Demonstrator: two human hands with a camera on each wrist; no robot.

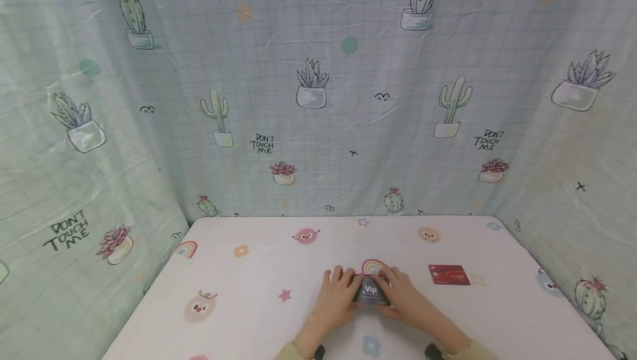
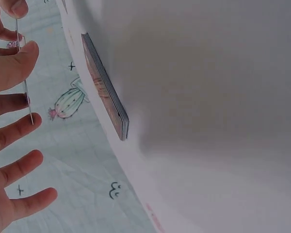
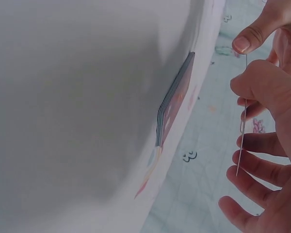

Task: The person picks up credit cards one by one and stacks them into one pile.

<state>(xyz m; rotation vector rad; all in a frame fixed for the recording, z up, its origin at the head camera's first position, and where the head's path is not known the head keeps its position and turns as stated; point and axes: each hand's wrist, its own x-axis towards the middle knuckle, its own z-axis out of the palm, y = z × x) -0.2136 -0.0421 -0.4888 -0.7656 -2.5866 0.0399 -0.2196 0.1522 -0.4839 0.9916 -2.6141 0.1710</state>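
Note:
A dark grey card point(image 1: 370, 291) with "Vip" printed in white is held up between both hands. My left hand point(image 1: 334, 297) pinches its left side between thumb and fingers. On the right side, my right hand point(image 1: 405, 300) grips it the same way. Seen from the left wrist, the card point(image 2: 26, 92) is edge-on, a thin line between the fingertips. Beyond a gap lies a neat stack of cards point(image 2: 105, 90) flat on the white tabletop. The right wrist view shows this stack point(image 3: 173, 104) too, its top reddish. From the head, the held card and hands mostly hide the stack.
A single red VIP card point(image 1: 449, 275) lies flat on the table to the right of my right hand. The white table point(image 1: 269, 271) carries printed cartoon figures. Behind it and at both sides hangs a cactus-patterned curtain point(image 1: 318, 183).

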